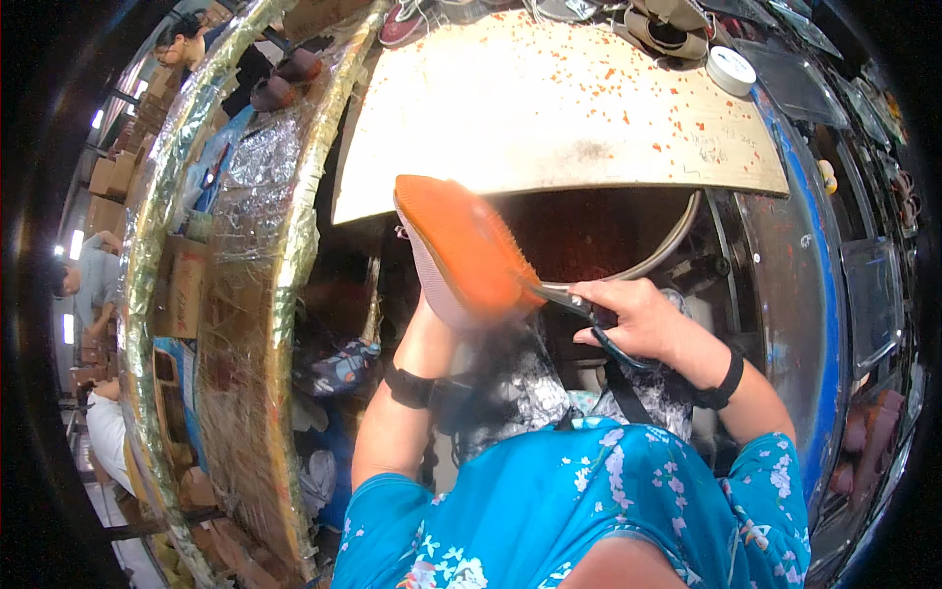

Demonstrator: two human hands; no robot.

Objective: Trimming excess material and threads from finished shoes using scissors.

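Note:
A shoe [461, 250] with a bright orange sole and pale pinkish upper is held up in front of me, its sole turned toward my view. My left hand [439, 312] holds it from behind or inside; the fingers are hidden by the shoe. In my right hand [638, 316], closed round the handles, is a pair of scissors [567, 298] with dark handle loops. The blades reach the ragged, toothed right edge of the orange sole. Where the blade tips end, the picture is blurred.
Beyond the shoe stands a pale worktable [491, 108] strewn with orange scraps. A white round tub [731, 71] and several shoes [667, 34] stand along its far side. A rack wrapped in tape and film [255, 324] rises at left; other people are beyond it.

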